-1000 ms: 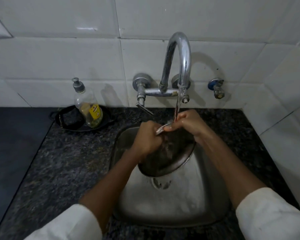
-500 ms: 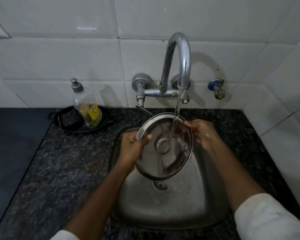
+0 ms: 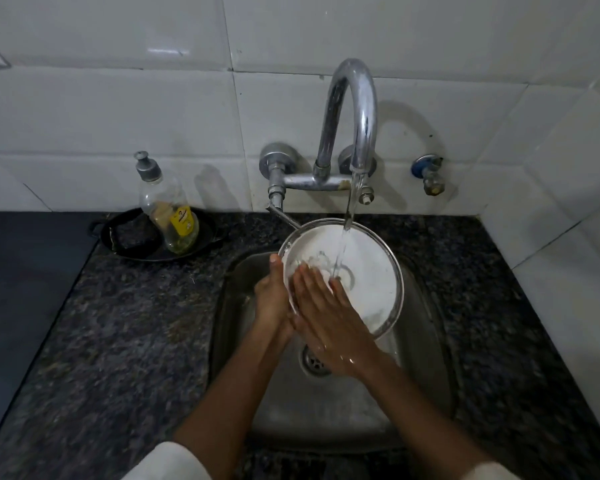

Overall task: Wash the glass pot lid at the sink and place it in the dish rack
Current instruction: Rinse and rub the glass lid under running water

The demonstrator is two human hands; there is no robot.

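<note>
The round glass pot lid (image 3: 371, 271) with a metal rim is tilted up over the steel sink (image 3: 426, 341), its face toward me and reflecting white. Water from the curved chrome tap (image 3: 354, 109) falls onto its middle. My left hand (image 3: 272, 299) grips the lid's left rim, thumb on top. My right hand (image 3: 323, 317) lies flat and open on the lid's face, fingers spread and wet, pressing on the lower left part. No dish rack is in view.
A clear dish soap bottle (image 3: 168, 209) with a yellow label stands in a small black pan (image 3: 125, 237) on the dark granite counter (image 3: 118, 323) left of the sink. White tiled walls rise behind and to the right. A small valve (image 3: 430, 174) sticks out right of the tap.
The lid has tilted so its face catches white light. My right hand left the right rim and now lies flat on the lid's face. My left hand still holds the left rim.
</note>
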